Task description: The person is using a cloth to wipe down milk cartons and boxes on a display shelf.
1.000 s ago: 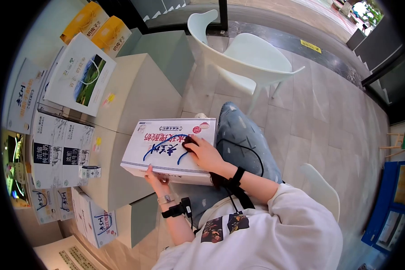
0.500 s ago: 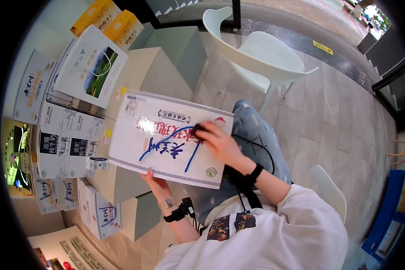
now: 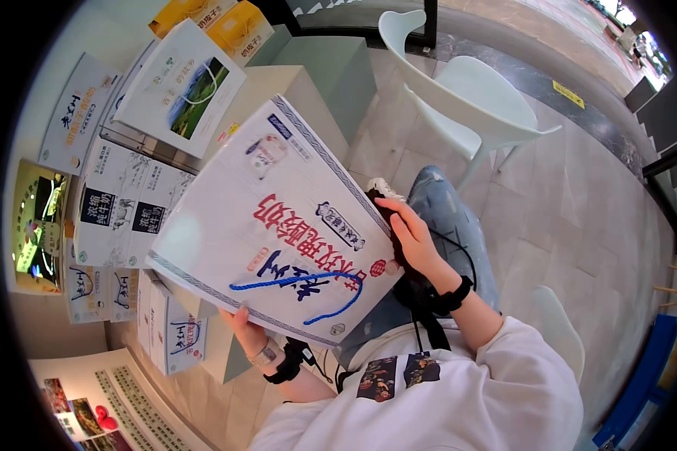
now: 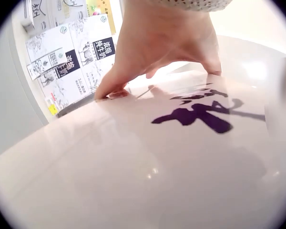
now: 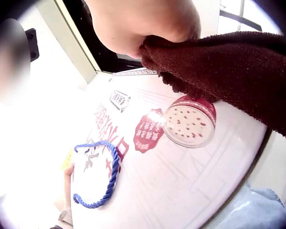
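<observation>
A white carton (image 3: 226,199) with red and blue lettering is tilted over the lap, its broad face towards the head camera. A blue rope handle (image 5: 115,167) lies against that face. At the carton's lower left edge my left hand (image 3: 242,329) grips it. In the left wrist view, the thumb and fingers of the left hand (image 4: 167,40) straddle one side of the carton. My right hand (image 3: 414,240) holds a dark brown cloth (image 5: 229,67) at the right edge, beside a printed bowl. Part of the cloth is hidden behind that hand in the head view.
Shelves on the left carry stacked milk cartons (image 3: 132,203) and a white gift box (image 3: 177,94) with a landscape picture. A grey-beige stand (image 3: 308,105) is behind the carton. White chairs (image 3: 474,98) stand on the tiled floor (image 3: 534,218).
The carton has been tipped up and turned, so its broad face shows more fully. My right hand with the cloth has gone from beside the rope handle to the right edge.
</observation>
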Demonstrator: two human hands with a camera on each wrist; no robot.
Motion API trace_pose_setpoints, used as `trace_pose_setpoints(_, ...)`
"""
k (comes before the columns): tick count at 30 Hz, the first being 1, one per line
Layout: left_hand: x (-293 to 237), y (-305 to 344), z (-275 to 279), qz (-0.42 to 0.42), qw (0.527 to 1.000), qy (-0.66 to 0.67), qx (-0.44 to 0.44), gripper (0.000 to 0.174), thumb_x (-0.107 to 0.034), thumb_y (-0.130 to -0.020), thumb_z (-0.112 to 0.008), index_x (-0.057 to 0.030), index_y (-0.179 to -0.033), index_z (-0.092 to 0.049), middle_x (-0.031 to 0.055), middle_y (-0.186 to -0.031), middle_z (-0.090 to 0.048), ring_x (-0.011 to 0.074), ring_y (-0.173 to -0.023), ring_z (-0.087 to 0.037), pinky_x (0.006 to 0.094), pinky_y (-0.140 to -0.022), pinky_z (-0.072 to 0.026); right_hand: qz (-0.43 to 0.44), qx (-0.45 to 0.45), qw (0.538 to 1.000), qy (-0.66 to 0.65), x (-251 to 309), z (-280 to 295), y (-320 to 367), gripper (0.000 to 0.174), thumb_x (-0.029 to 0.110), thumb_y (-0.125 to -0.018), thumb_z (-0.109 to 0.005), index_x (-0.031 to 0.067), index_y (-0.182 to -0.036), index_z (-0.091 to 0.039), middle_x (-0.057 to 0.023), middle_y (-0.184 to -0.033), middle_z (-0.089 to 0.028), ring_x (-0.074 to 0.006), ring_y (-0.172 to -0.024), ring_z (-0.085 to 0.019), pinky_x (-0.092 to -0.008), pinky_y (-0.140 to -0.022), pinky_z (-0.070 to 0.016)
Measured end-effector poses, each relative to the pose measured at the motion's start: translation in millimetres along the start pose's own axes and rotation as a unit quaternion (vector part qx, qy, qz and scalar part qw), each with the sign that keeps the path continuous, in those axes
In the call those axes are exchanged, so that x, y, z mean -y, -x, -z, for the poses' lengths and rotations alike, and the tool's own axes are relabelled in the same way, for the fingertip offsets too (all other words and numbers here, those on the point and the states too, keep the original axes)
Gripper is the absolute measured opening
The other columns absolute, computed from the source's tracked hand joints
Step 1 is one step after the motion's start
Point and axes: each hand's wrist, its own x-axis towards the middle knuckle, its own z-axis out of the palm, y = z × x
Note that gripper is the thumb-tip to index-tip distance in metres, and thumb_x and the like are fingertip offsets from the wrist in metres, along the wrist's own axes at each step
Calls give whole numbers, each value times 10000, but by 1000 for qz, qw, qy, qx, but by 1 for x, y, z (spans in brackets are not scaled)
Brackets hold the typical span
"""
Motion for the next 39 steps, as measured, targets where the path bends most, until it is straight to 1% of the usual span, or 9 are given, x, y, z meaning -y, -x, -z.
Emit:
trace_pose_setpoints(5,13,-2,16,18,999,-28,22,746,-240,-746,-612,-12,-1379,-291,147,-1316,-439,266,-1184,-465,382,-979,-409,7,-14,999,28,2,-4,0,328,31,-921,-452,33,-1246,-498,-167,-1289,-491,-255,-1223,-447,-310,-1022,-310)
trace_pose_setpoints(8,16,-1,8,9,996,-83,34,844,-289,-721,-673,-14,-1401,-255,142,-1337,-417,263,-1213,-436,382,-1006,-372,73,-37,995,62,14,-9,-5,410,-11,-874,-486,41,-1280,-465,-206,-1401,-356,-311,-1306,-351,-345,-1059,-268)
trace_pose_setpoints(12,-8,-2,-78,-62,980,-163,93,1066,-346,-611,-780,-11,-1427,-182,132,-1389,-328,259,-1247,-369,376,-1030,-299,151,-23,981,119,6,-32,-2,574,-88,-775,-515,46,-1323,-409,-229,-1468,-206,-378,-1356,-241,-391,-1089,-230)
trace_pose_setpoints(16,-10,-7,-106,-110,966,-188,138,1088,-340,-624,-771,-28,-1451,-137,133,-1433,-275,256,-1299,-316,388,-1058,-262,190,64,970,139,3,-60,13,591,-130,-712,-507,53,-1273,-474,-211,-1446,-269,-408,-1338,-259,-440,-1101,-235)
trace_pose_setpoints(20,-11,-6,-95,-84,973,-164,136,1076,-324,-638,-764,-35,-1454,-125,115,-1448,-256,247,-1327,-290,394,-1070,-253,294,167,927,160,30,-70,8,432,-78,-748,-533,52,-1158,-576,-161,-1388,-398,-340,-1301,-365,-443,-1082,-296)
trace_pose_setpoints(22,-16,-5,-91,-67,973,-165,144,1087,-334,-635,-772,-35,-1453,-123,107,-1451,-254,242,-1327,-289,399,-1073,-255,339,137,910,195,32,-72,-4,402,-42,-744,-558,54,-1134,-589,-160,-1368,-421,-322,-1286,-392,-439,-1060,-342)
trace_pose_setpoints(26,-16,-3,-84,-57,967,-191,160,1117,-349,-617,-787,-49,-1459,-116,110,-1464,-236,254,-1334,-277,403,-1077,-247,259,-6,947,188,46,-66,-32,574,-67,-718,-586,42,-1265,-447,-189,-1397,-360,-386,-1287,-361,-434,-1052,-340)
trace_pose_setpoints(31,-17,-5,-95,-72,955,-222,185,1140,-333,-607,-793,-56,-1465,-94,119,-1479,-212,268,-1337,-272,404,-1081,-238,207,-142,941,226,56,-66,-39,533,-82,-767,-529,-3,-1285,-428,-215,-1405,-335,-415,-1304,-317,-438,-1056,-313)
trace_pose_setpoints(39,-15,-2,-85,-31,964,-207,163,1133,-352,-627,-792,-64,-1466,-88,122,-1480,-205,258,-1344,-254,415,-1080,-243,276,-5,933,231,53,-95,-7,422,-44,-776,-519,-24,-1197,-526,-226,-1368,-384,-390,-1280,-371,-428,-1066,-323)
